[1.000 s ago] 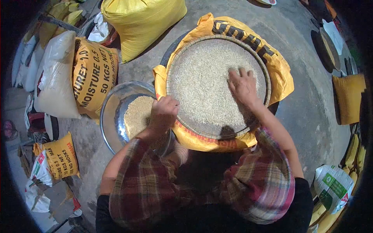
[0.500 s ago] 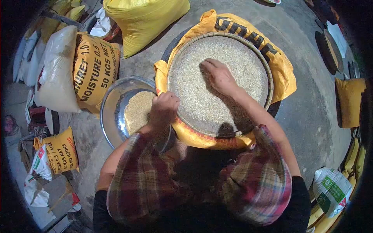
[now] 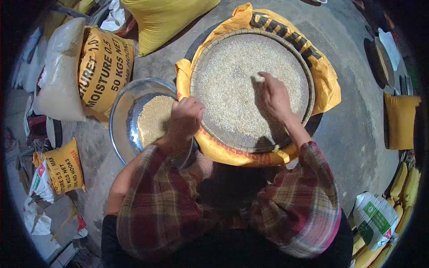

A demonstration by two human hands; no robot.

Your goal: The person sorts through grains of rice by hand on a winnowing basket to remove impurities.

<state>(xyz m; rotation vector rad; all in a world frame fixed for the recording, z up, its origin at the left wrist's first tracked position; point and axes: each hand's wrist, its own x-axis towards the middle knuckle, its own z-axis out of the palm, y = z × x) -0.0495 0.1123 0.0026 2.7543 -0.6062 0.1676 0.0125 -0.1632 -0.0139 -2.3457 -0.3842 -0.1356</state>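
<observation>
A round woven bamboo tray (image 3: 309, 89) is spread with pale grains (image 3: 232, 89). My right hand (image 3: 276, 99) is over the right-centre of the grain, its fingers drawn together and pointing up-left. Whatever they pinch, if anything, is too small to make out. At the tray's left rim my left hand (image 3: 187, 117) is closed in a fist, beside the edge of a metal bowl (image 3: 119, 107). What lies inside that fist is hidden. Inside the bowl is a heap of browner grain (image 3: 154, 117), partly covered by my left forearm.
Orange sacking (image 3: 328, 87) surrounds the tray from beneath. At left stand a printed orange sack (image 3: 107, 67) and a smaller one (image 3: 67, 167); a yellow sack (image 3: 167, 20) stands behind. To the right are another orange sack (image 3: 400, 120) and a white-green bag (image 3: 376, 219).
My right hand has moved right across the grain, and its fingers have come together and now point more upward. My left fist stays by the rim. The whole view has shifted slightly.
</observation>
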